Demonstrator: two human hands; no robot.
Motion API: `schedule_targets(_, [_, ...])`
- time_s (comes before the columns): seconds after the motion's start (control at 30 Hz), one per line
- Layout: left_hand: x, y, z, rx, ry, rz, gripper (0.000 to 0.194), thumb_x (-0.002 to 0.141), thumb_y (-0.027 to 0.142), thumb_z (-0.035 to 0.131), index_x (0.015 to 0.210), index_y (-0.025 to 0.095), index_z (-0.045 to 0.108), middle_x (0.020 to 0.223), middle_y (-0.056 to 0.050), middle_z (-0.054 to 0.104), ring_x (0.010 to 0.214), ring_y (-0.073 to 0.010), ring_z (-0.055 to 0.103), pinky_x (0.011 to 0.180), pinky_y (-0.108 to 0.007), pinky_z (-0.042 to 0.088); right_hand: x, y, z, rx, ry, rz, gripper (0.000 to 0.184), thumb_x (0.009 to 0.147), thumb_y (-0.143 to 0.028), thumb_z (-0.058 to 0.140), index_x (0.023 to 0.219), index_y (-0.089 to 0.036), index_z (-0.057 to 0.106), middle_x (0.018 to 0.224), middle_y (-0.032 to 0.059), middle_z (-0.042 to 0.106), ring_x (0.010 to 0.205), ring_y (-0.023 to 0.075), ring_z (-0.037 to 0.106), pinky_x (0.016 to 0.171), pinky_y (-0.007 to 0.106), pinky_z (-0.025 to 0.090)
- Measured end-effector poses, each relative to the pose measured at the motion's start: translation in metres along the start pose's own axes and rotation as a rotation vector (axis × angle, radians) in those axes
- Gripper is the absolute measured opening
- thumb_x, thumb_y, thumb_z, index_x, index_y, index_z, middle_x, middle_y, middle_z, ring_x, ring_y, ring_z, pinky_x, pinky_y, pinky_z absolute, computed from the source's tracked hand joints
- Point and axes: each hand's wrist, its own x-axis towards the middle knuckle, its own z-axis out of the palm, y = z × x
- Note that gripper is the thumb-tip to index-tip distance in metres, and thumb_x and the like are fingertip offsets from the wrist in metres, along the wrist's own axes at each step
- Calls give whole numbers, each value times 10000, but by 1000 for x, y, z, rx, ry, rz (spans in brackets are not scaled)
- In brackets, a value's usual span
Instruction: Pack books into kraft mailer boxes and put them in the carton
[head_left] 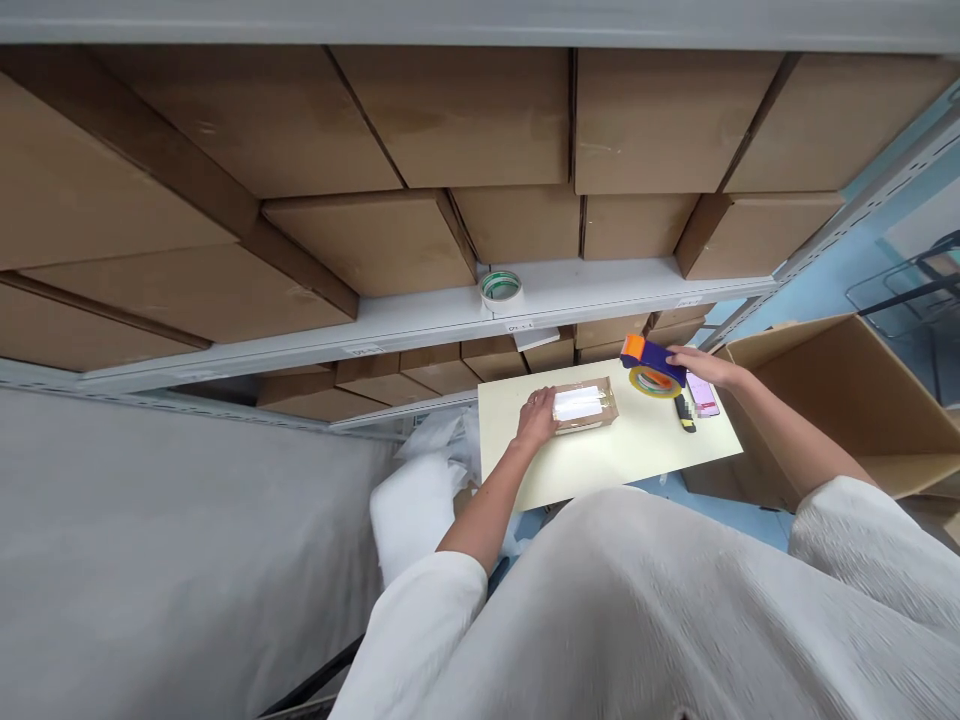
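A small cardboard box (pixel 587 405) with a white label and glossy tape on top lies on a pale yellow board (pixel 600 455). My left hand (pixel 536 418) grips the box at its left end, the fingers curled over the edge. Off to the right, my right hand (pixel 703 367) is closed around a purple and orange tape dispenser (pixel 658 362), held over the board apart from the box. The dispenser carries a yellow-edged roll. Below it lie a black and yellow utility knife (pixel 685 413) and a phone (pixel 703 396) with a pink screen, partly covered by the hand.
Metal shelves (pixel 585 290) packed with brown cartons (pixel 457 115) stand in front. A roll of tape (pixel 501 289) sits on the shelf's edge. To the right is a large open carton (pixel 840 400). White wrapping material (pixel 416 510) is piled left of the board.
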Motion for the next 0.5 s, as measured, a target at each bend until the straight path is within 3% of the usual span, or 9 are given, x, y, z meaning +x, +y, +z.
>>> schedule_targets(0.13, [0, 1, 2, -6, -2, -11, 907, 938, 228, 731, 1735, 227, 298, 1819, -167, 319, 1681, -368, 286, 1321, -510, 340, 6, -63, -6, -205, 57, -266, 548, 975, -620, 632, 1319, -198, 700, 1182, 103, 777, 1028, 311, 692, 957, 445, 556])
schedule_targets(0.27, [-2, 3, 3, -10, -2, -13, 895, 941, 237, 726, 1727, 224, 298, 1829, -162, 297, 1691, -355, 263, 1331, -506, 321, 46, -107, -1, -491, 256, -504, 584, 1035, -621, 521, 1390, -175, 647, 1287, 173, 749, 1123, 372, 665, 1015, 533, 504])
schedule_targets(0.37, [-2, 4, 5, -12, 3, -18, 904, 937, 237, 718, 1729, 236, 282, 1831, -164, 292, 1693, -353, 262, 1334, -528, 311, 93, -119, 3, -683, 372, -631, 594, 1078, -573, 423, 1453, -148, 599, 1428, 234, 683, 1274, 430, 600, 1082, 595, 429])
schedule_targets(0.5, [-1, 3, 8, -11, 16, -16, 905, 929, 227, 720, 1726, 235, 290, 1828, -175, 296, 1691, -366, 272, 1327, -546, 321, 144, -118, 8, -835, 407, -623, 594, 1101, -476, 371, 1525, -93, 536, 1500, 272, 632, 1352, 447, 536, 1143, 623, 341])
